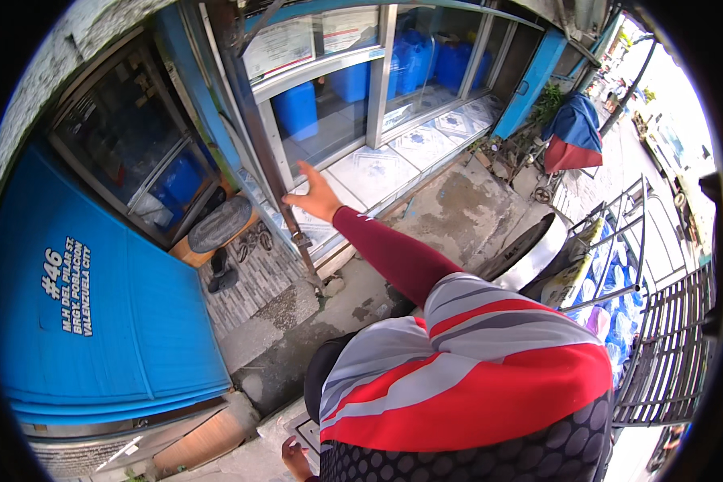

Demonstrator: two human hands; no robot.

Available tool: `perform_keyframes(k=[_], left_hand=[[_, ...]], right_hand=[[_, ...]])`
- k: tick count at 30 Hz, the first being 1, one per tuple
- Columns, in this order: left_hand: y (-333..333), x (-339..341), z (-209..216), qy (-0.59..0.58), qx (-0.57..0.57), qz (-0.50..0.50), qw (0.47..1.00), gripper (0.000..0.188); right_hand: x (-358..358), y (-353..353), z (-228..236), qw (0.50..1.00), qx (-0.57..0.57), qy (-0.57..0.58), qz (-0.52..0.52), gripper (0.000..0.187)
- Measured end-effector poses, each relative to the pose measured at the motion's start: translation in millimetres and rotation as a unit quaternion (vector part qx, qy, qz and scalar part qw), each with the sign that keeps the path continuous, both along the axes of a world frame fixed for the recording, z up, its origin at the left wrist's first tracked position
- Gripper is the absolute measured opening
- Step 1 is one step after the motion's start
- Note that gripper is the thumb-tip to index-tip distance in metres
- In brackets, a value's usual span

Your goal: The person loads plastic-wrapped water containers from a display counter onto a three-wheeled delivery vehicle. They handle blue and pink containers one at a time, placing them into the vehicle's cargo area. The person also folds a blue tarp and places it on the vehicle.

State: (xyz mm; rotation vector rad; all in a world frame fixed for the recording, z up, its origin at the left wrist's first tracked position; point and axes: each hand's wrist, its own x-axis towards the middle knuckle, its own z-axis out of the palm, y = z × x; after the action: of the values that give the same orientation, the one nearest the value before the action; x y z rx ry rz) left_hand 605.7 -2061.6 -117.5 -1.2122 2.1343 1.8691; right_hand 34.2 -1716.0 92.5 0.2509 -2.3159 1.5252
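My right arm, in a maroon sleeve, stretches forward and to the left. My right hand [320, 198] is open, with the thumb and a finger spread apart and nothing visible in it. Its thumb lies at a dark metal post [271, 153]; I cannot tell whether they touch. Behind the post is a glass front with a white-tiled ledge [375, 173], and blue containers [299, 111] show through the panes. At the lower left my left hand [296, 459] hangs beside my red and grey shirt, partly cut off by it. Its fingers are loosely bent, with nothing seen between them.
A blue tarp [104, 321] with white print covers the left. Slippers [223, 273] lie on an entry floor beside an oval grey mat [220, 223]. To the right are a white curved rim [543, 254], a metal-railed rack [610, 281] of blue containers, and a folded umbrella [574, 132].
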Motion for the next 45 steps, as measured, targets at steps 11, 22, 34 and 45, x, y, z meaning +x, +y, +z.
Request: perform_keyframes(k=[11,22,34,45], left_hand=[[47.2,-250.9,15.4,-0.004,0.066,-0.294,0.953,0.018],[138.2,-392.0,53.5,0.020,0.078,-0.590,0.804,0.024],[362.2,-543.5,-35.3,-0.210,-0.129,-0.667,0.703,0.021],[685.4,-851.8,-55.4,0.292,-0.270,-0.915,0.061,0.026]], right_hand=[[-31.8,-20.7,-10.7,0.981,0.049,-0.163,0.097,0.109],[299.9,163.6,-65.7,0.956,-0.062,-0.275,0.087,0.034],[345.9,409.2,0.1,0.909,-0.278,-0.190,-0.246,0.029],[253.6,698.0,2.9,0.859,-0.281,-0.055,-0.424,0.022]])
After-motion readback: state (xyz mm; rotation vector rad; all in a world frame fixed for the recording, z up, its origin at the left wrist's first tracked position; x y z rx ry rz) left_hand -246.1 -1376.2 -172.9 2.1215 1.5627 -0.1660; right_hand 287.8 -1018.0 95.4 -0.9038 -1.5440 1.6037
